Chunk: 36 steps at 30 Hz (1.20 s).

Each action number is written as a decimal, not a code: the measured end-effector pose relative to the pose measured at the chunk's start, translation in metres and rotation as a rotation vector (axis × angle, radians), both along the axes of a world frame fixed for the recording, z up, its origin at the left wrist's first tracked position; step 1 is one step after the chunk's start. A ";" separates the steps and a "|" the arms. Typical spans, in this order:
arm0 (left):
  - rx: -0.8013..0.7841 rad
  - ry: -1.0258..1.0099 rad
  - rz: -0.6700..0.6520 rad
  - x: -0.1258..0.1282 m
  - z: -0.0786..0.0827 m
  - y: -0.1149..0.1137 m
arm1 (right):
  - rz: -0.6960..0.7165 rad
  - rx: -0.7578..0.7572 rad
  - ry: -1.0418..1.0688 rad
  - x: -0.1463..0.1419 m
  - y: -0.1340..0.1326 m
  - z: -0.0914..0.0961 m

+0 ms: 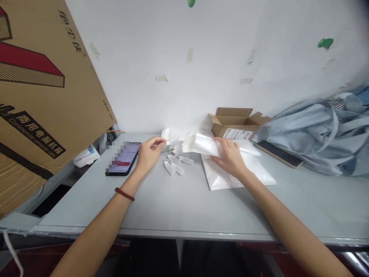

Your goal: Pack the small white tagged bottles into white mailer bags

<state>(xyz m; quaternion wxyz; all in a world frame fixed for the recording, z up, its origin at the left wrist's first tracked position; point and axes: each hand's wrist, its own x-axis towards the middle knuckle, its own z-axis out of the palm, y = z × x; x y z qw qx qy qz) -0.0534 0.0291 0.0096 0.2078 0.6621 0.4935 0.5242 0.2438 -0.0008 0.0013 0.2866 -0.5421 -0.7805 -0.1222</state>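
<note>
My left hand (150, 152) is closed in a pinch at the loop end of a small frosted plastic tag (173, 140). My right hand (229, 156) grips a white packet (203, 144) from its right side, and the packet's end with a flap faces left toward that tag. On the table just below lies a loose group of similar frosted tags (173, 159), some with thin loops. Behind the packet is another flat white package (165, 133), partly covered. White plastic bags (239, 175) lie under and beside my right hand.
A phone with a lit screen (122, 159) lies left of my left hand. At the back right stand an open cardboard box (239, 123), a second phone (278, 154) and a light blue cloth bag (311, 130). A large carton (57, 96) leans at the left.
</note>
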 end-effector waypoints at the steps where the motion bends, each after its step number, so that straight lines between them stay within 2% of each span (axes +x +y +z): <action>1: 0.002 -0.013 -0.010 0.000 0.000 -0.001 | -0.003 -0.003 -0.007 0.000 0.000 0.000; 13: 0.107 -0.020 -0.151 0.008 0.011 -0.016 | -0.025 -0.019 -0.054 -0.007 -0.002 -0.002; 22: 0.108 0.094 -0.254 0.016 0.010 -0.023 | -0.016 0.009 -0.101 -0.009 -0.004 -0.001; 29: 0.047 0.076 -0.275 0.024 0.006 -0.026 | 0.114 0.024 -0.106 -0.022 -0.013 0.000; 36: -0.122 0.014 -0.474 0.038 0.002 -0.037 | 0.273 0.081 -0.100 -0.038 -0.022 -0.002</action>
